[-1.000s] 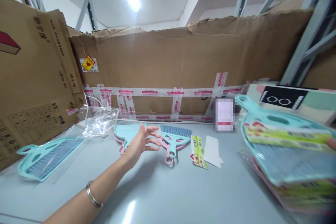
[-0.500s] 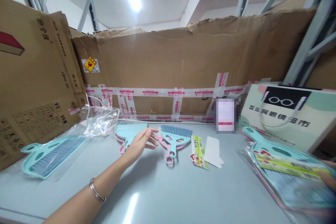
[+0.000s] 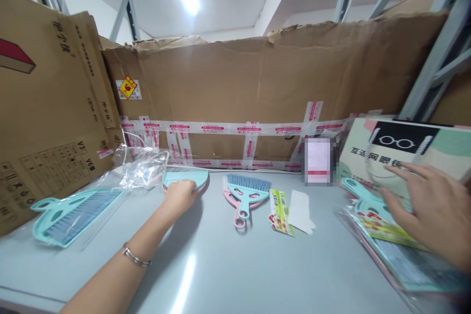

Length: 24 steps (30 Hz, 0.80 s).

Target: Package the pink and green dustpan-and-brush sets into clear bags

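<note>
My left hand, with a metal bangle at the wrist, is closed on the handle end of a turquoise dustpan. A pink edge shows beneath that dustpan. The fingertips are partly hidden behind the hand. On the right, my right hand is open with fingers spread, above a bagged dustpan-and-brush set with a green-yellow card under the clear film. Between my hands lie a turquoise brush with blue bristles and a pink brush partly under it.
A printed card and white card pieces lie right of the brushes. Another bagged set and crumpled clear plastic are on the left. Large cartons wall the back; a paper bag stands at the right.
My left hand has moved left and closed on the turquoise dustpan. My right hand has come further into view from the right edge, spread above the bagged set.
</note>
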Available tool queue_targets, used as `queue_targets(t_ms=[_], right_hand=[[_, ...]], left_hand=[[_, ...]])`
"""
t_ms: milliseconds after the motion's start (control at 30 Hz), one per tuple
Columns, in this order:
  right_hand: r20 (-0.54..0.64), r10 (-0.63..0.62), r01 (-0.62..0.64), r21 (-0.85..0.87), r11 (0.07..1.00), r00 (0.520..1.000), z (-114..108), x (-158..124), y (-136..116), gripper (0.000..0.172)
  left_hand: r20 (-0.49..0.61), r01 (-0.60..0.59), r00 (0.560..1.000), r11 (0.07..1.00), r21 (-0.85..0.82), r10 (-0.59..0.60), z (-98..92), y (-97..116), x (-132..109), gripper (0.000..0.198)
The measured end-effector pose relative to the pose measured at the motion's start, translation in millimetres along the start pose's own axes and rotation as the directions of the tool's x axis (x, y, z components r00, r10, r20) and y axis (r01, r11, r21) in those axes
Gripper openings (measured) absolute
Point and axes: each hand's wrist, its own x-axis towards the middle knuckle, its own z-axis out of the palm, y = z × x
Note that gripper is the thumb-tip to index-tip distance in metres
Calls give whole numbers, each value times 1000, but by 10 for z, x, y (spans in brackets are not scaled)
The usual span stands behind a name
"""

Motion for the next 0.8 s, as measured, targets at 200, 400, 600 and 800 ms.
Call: queue_targets(t_ms=[200,400,600,800], right_hand=[[38,-66,44,429,902,997,44,582,-895,33],[223,-34,-140,716,684,974,117,613,-1316,26],[585,173,-608,732,309,792,130,435,-1251,31],[896,-44,-867,414,-279,442,230,409,-1209,41]], left_hand=[[-23,-105,994,987,123,109,-11,-40,-24,27],[-113,-154,974,938,309,197,-89,-53,-68,29],[-498,-336,693,845,416,521,-236,48,-119,14],[-583,-642,212,561,522,785,-301,191,-212,13]])
